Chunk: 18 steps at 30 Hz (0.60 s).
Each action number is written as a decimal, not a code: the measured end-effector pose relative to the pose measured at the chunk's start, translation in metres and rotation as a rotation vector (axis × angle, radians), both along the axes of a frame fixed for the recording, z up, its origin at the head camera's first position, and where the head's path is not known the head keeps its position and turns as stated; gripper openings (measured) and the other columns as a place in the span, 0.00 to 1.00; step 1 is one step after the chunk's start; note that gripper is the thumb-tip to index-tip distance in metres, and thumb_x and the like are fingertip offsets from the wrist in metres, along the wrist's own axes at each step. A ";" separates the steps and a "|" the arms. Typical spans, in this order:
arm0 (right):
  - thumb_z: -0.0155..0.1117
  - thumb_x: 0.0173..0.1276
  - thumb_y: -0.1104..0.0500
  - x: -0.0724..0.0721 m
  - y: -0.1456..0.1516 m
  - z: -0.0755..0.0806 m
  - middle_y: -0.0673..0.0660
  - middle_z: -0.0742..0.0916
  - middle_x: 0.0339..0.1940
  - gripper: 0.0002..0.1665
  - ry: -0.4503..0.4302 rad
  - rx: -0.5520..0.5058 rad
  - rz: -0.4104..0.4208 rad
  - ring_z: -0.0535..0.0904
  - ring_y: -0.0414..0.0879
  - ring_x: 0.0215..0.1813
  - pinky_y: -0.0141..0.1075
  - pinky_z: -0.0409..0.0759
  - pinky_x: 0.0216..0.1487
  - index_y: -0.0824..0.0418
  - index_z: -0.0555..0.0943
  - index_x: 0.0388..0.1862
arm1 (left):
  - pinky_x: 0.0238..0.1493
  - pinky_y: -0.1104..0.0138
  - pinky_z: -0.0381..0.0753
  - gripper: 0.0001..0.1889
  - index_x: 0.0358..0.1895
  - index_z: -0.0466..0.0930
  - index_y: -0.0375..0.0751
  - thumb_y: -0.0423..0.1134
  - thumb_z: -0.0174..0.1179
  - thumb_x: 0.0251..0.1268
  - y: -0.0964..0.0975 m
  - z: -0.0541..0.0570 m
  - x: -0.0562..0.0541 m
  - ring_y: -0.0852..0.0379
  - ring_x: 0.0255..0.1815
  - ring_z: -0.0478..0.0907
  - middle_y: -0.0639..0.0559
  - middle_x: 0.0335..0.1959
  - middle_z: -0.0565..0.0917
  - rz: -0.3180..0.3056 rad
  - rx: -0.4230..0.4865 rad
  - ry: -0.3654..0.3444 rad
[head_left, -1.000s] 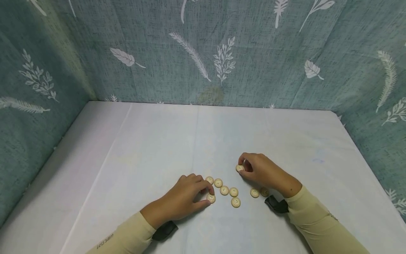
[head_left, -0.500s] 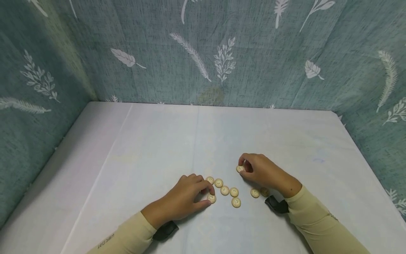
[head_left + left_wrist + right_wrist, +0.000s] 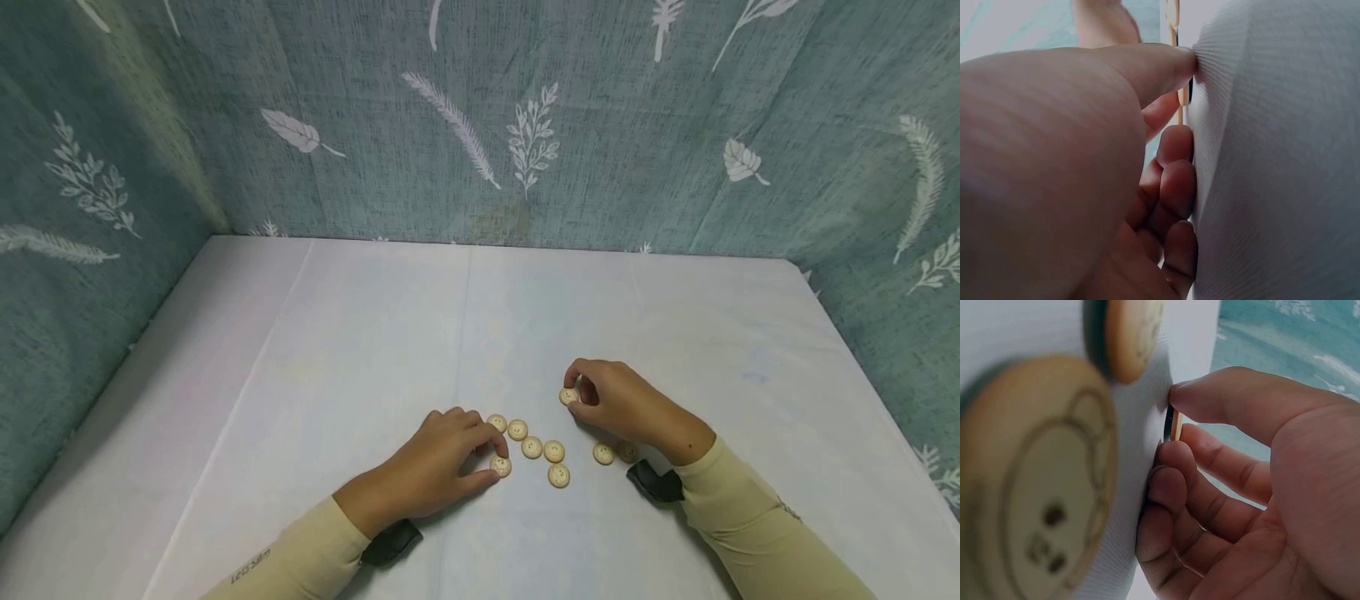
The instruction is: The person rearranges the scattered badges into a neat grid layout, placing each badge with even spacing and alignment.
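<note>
Thumb and index finger of the left hand [image 3: 431, 467] pinch the edges of a round wooden button [image 3: 501, 466] lying on the white cloth. Farther back and to the right, the right hand [image 3: 628, 406] pinches another wooden button [image 3: 569, 397] the same way. Both are pale discs with small holes. In the right wrist view that button [image 3: 1176, 427] shows edge-on at the cloth between thumb and finger, the other fingers curled beside it. The left wrist view shows only a thin edge of the left button [image 3: 1184, 95] beneath the thumb tip.
Between the hands several loose buttons [image 3: 532, 447] form a bent line, one of them [image 3: 558, 476] nearer the front. Two more [image 3: 603, 453] lie by the right wrist, partly shaded. White cloth [image 3: 360, 333] covers the table; a green leaf-patterned curtain [image 3: 600, 150] encloses its back and sides.
</note>
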State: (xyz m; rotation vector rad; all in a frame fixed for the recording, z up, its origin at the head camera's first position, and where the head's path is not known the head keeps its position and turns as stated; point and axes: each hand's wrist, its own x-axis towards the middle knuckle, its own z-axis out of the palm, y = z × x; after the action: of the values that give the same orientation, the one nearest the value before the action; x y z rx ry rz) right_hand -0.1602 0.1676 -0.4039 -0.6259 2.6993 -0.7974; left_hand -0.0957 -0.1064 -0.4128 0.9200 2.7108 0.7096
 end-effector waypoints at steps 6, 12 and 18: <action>0.70 0.63 0.65 0.000 0.001 0.001 0.50 0.77 0.24 0.10 0.009 -0.006 0.005 0.71 0.41 0.28 0.32 0.72 0.30 0.61 0.80 0.42 | 0.45 0.64 0.64 0.10 0.44 0.81 0.59 0.51 0.68 0.63 0.000 0.000 -0.001 0.66 0.41 0.69 0.66 0.35 0.75 0.003 0.006 0.009; 0.70 0.64 0.64 0.000 0.001 0.000 0.49 0.77 0.24 0.10 0.002 -0.005 0.023 0.71 0.40 0.28 0.32 0.72 0.30 0.60 0.80 0.43 | 0.45 0.64 0.64 0.10 0.45 0.81 0.59 0.51 0.68 0.64 -0.001 -0.002 0.000 0.66 0.41 0.69 0.67 0.35 0.75 0.001 0.003 -0.008; 0.69 0.65 0.61 0.000 0.001 0.001 0.48 0.78 0.25 0.11 0.009 0.009 0.028 0.71 0.40 0.28 0.33 0.73 0.32 0.58 0.79 0.45 | 0.45 0.64 0.64 0.09 0.44 0.81 0.60 0.51 0.68 0.64 -0.001 -0.004 0.000 0.66 0.41 0.69 0.66 0.35 0.75 -0.002 0.005 0.009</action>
State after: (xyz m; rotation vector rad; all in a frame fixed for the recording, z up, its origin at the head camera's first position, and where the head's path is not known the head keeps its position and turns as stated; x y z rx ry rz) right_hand -0.1597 0.1690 -0.4029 -0.6656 2.6947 -0.7761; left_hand -0.0960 -0.1070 -0.4165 0.9287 2.7167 0.7140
